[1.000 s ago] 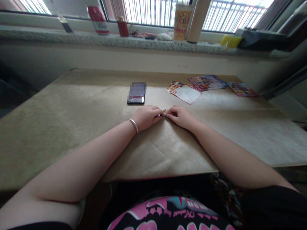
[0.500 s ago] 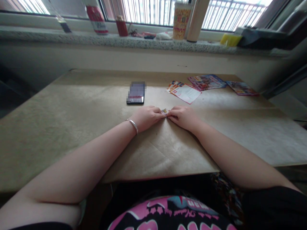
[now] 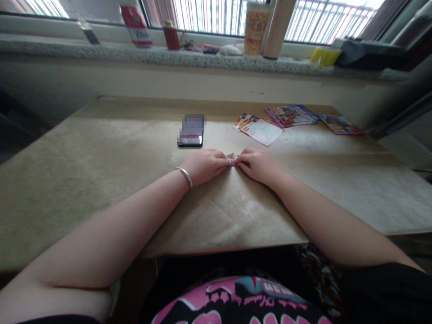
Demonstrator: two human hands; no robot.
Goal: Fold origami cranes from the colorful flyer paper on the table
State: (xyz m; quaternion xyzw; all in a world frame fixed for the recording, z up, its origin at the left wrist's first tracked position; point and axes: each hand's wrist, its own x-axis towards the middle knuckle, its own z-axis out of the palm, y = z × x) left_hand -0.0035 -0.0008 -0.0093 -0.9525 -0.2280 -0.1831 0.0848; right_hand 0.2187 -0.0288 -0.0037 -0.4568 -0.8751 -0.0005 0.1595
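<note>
A small piece of printed paper (image 3: 231, 157), white with coloured marks, lies mostly hidden between my fingertips at the middle of the table. My left hand (image 3: 209, 165), a silver bangle on its wrist, pinches the paper's left side. From the other side my right hand (image 3: 258, 164) grips it with thumb and fingers pressed together. Both hands rest low against the tabletop, their fingertips a small gap apart. Whether the paper is folded I cannot tell.
Beyond my left hand lies a dark phone (image 3: 191, 130). White and orange cards (image 3: 261, 130) are fanned out behind my right hand, with colourful printed sheets (image 3: 292, 116) and another stack (image 3: 340, 124) farther right. A patterned cup (image 3: 256, 29) stands on the stone windowsill (image 3: 202, 57).
My fingertips are very slightly farther apart, and a little more of the paper shows between them. The phone and cards stay in place.
</note>
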